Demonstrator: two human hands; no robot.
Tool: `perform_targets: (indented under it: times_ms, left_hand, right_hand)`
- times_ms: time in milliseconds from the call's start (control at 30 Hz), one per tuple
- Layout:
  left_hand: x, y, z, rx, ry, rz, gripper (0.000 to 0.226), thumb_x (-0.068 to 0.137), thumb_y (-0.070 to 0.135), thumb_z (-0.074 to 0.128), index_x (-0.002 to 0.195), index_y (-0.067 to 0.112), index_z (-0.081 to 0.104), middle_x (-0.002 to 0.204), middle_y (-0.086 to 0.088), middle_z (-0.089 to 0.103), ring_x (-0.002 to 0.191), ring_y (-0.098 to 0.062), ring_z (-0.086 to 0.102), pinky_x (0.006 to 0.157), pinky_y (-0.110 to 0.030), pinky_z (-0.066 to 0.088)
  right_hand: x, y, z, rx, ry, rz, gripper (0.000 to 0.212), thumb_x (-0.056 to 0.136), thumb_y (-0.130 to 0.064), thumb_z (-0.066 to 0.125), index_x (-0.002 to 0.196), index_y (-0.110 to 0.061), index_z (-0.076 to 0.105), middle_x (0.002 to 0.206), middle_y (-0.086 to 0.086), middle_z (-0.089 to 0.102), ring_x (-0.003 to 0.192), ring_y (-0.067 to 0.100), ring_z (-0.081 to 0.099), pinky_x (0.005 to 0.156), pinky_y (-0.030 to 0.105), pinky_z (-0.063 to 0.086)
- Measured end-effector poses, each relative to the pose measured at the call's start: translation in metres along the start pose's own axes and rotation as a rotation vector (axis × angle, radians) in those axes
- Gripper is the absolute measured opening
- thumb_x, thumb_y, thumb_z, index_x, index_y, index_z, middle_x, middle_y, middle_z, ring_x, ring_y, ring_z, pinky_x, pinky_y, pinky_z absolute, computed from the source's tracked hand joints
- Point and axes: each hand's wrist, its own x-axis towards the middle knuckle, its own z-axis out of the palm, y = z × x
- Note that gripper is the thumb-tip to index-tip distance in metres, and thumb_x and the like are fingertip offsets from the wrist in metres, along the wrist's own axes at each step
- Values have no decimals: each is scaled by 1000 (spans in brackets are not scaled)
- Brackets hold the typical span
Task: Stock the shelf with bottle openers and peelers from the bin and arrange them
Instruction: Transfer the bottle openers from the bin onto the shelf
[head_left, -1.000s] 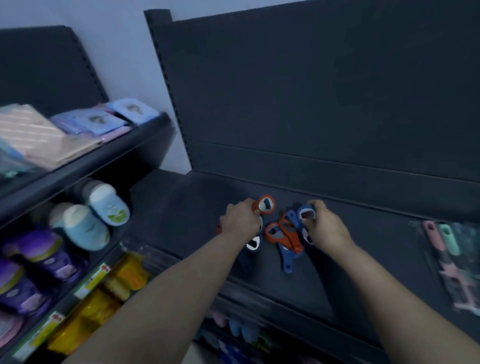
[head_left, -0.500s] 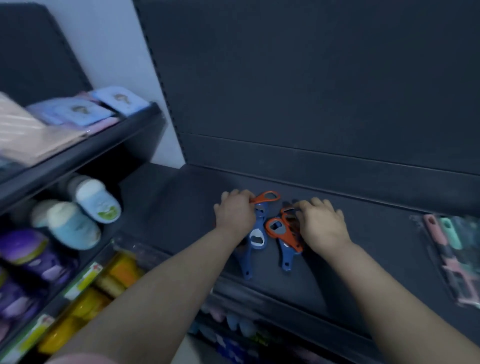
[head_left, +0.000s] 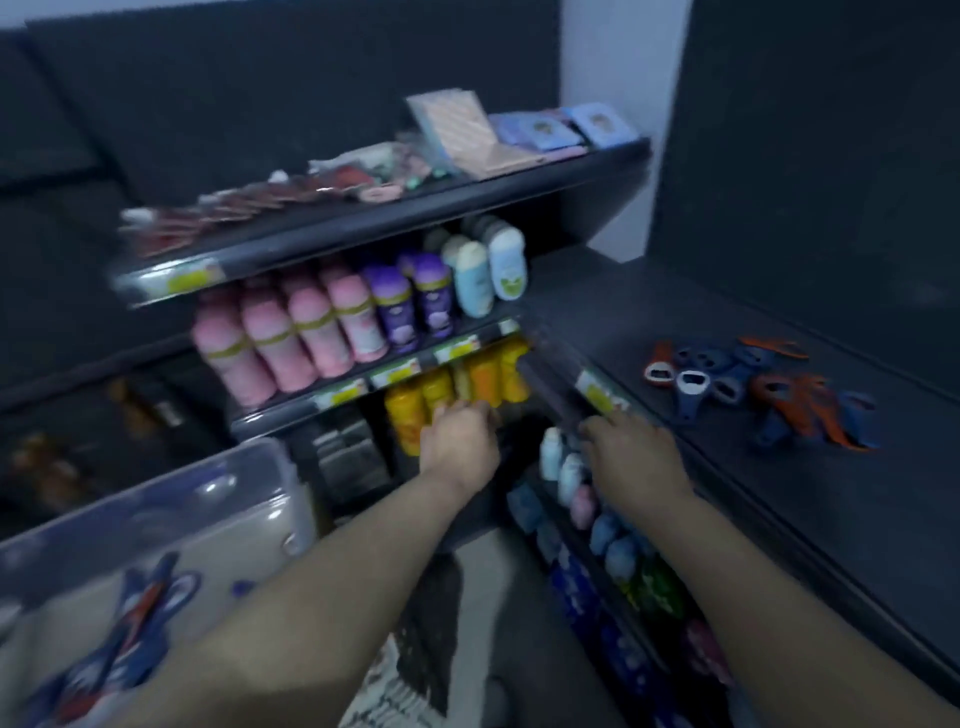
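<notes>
shelf (head_left: 779, 519) bare nr front, openers (head_left: 727, 379) crowd rear

Opener pile (head_left: 727, 379) on rt shelf (head_left: 831, 519)

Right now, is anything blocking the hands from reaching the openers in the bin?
Nothing visible does: the left hand and right hand hang free by the shelves, and the bin of openers sits lower left.
</notes>
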Motion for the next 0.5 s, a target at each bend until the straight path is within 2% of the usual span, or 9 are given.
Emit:
perform_targets:
  times_ms: [100, 200, 400, 500]
  left_hand:
    - [-40, -67, -18, 23, -3, -121, 29, 84, 22, 51, 110, 24, 64, 114, -5, 60, 112, -30, 50, 88, -43, 49]
    - [-75, -132, -34, 30, -4, -253, 28, 81, 20, 49, 103, 21, 66, 109, -6, 65, 106, -31, 58, 87, -37, 50]
    - [-136, -263, -59, -67, 62, -553, 28, 88, 17, 57, 113, 27, 65, 113, -1, 66, 105, -21, 61, 91, -37, 53]
    - [-156, -332, -70, -53, 3, -635, 27, 87, 22, 57, 114, 23, 65, 114, -6, 66, 108, -28, 60, 88, -33, 51]
  right_hand:
    - [-8, -59, 14, 37, -51, -161, 30, 100, -31, 39, 127, -25, 51, 124, -1, 55, 117, 23, 46, 91, 40, 38]
    - [-16, -117, 31, 49, -90, -301, 30, 102, -32, 35, 126, -24, 51, 122, -2, 55, 114, 23, 46, 89, 40, 38]
    - [-20, -241, 64, 124, -166, -481, 30, 100, -31, 39, 126, -24, 52, 121, -1, 56, 114, 24, 47, 87, 39, 41]
    - [-17, -305, 86, 120, -224, -519, 26, 96, -27, 45, 118, -23, 57, 114, 1, 58, 109, 25, 51, 80, 36, 43]
